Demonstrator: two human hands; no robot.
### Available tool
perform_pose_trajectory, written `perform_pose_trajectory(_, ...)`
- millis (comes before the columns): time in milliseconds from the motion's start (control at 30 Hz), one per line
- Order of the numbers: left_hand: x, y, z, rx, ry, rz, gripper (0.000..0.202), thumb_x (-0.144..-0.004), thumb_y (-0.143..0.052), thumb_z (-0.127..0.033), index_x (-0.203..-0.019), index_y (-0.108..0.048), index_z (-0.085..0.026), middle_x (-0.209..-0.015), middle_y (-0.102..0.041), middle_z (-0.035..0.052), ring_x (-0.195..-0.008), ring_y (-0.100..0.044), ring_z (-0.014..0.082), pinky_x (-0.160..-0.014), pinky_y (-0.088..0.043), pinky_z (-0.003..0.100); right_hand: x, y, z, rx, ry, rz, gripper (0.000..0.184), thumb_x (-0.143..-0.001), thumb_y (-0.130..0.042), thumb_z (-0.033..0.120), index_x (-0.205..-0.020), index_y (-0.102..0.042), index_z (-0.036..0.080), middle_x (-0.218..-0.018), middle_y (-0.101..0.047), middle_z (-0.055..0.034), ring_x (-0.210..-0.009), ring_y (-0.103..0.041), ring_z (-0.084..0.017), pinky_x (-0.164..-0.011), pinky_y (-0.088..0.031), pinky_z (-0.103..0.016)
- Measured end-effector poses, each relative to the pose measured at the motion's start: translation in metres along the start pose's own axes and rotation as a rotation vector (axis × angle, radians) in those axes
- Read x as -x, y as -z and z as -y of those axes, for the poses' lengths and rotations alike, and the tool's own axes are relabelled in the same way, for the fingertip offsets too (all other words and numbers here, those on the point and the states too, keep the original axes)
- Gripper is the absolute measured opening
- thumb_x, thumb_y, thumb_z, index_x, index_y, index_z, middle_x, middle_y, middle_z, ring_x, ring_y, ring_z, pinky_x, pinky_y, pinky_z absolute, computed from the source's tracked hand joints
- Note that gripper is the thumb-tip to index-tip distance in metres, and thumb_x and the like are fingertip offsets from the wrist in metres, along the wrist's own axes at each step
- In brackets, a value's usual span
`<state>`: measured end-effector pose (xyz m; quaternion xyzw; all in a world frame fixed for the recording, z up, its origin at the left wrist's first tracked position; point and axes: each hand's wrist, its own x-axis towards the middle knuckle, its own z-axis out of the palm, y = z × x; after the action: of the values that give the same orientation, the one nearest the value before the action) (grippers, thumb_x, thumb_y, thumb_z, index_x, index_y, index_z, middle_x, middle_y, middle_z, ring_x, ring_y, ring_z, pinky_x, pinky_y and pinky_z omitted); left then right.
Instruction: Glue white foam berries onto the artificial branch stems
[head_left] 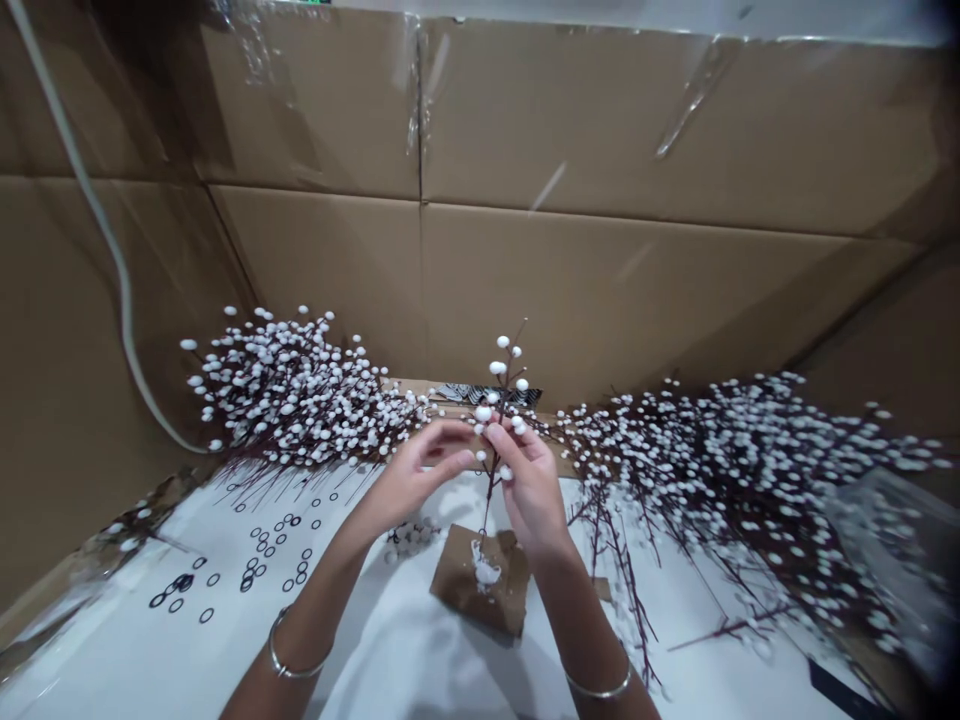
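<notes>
The left forearm (311, 610) and right forearm (585, 620) rise from the bottom of the view, with a thin metal bangle (298, 655) on one and a second bangle (600, 690) on the other. Between the hands stands a white-berried sprig (501, 400), a thin dark stem with round beads on short side twigs. It looks light and springy, and the beads may be easy to knock loose, so the bare stem below them seems the safest place to take hold.

The right hand (531, 490) has its fingers curled closely around the stem among the lower beads. The left hand (412, 480) reaches in from the other side, its fingers (450, 437) extended and nearly closed together, with their tips just beside the stem. Whether they touch it, I cannot tell.

The sprig rises above a cardboard square (480, 590), its foot reaching down toward a white blob (486, 570) there. Just left of the square lie loose white beads (411, 538), and farther left are scattered black rings (259, 560). A heap of berry sprigs (292, 390) lies beyond and left of the square, and a larger heap (735, 470) lies to its right. Behind the square rises a cardboard wall (600, 130).
</notes>
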<state>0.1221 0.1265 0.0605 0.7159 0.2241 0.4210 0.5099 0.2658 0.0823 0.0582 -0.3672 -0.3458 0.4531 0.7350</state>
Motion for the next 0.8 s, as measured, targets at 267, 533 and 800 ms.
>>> perform_pose_trajectory(267, 0.008, -0.014, -0.019, -0.166, 0.084, 0.339, 0.020, -0.091, -0.057, -0.030, -0.087, -0.076, -0.023, -0.090, -0.075, 0.0057, -0.088, -0.070, 0.0216, -0.080, -0.053, 0.031, -0.002, 0.008, 0.014, -0.139, -0.123, 0.097, 0.016, -0.073, -0.075, 0.030, -0.085, -0.068, 0.023, -0.100, -0.071, -0.0014, -0.077, -0.062, -0.013, -0.072, -0.051, -0.026)
perform_pose_trajectory(533, 0.006, -0.012, -0.010, -0.286, 0.124, 0.149, 0.019, -0.086, -0.061, -0.028, -0.075, -0.073, -0.019, -0.078, -0.075, 0.0037, -0.077, -0.068, 0.0195, -0.069, -0.048, 0.026, 0.001, 0.011, 0.034, -0.159, -0.032, 0.168, 0.033, -0.078, -0.062, 0.025, -0.110, -0.066, 0.022, -0.120, -0.066, -0.0053, -0.106, -0.060, -0.020, -0.087, -0.049, -0.032)
perform_pose_trajectory(800, 0.000, -0.011, 0.003, -0.406, 0.191, 0.267, 0.018, -0.086, -0.061, -0.033, -0.087, -0.073, -0.019, -0.091, -0.074, 0.0030, -0.085, -0.066, 0.0177, -0.077, -0.045, 0.025, -0.010, 0.021, 0.026, -0.298, 0.087, -0.219, 0.016, -0.072, -0.078, 0.027, -0.082, -0.068, 0.021, -0.080, -0.066, 0.0025, -0.073, -0.062, -0.009, -0.063, -0.049, -0.019)
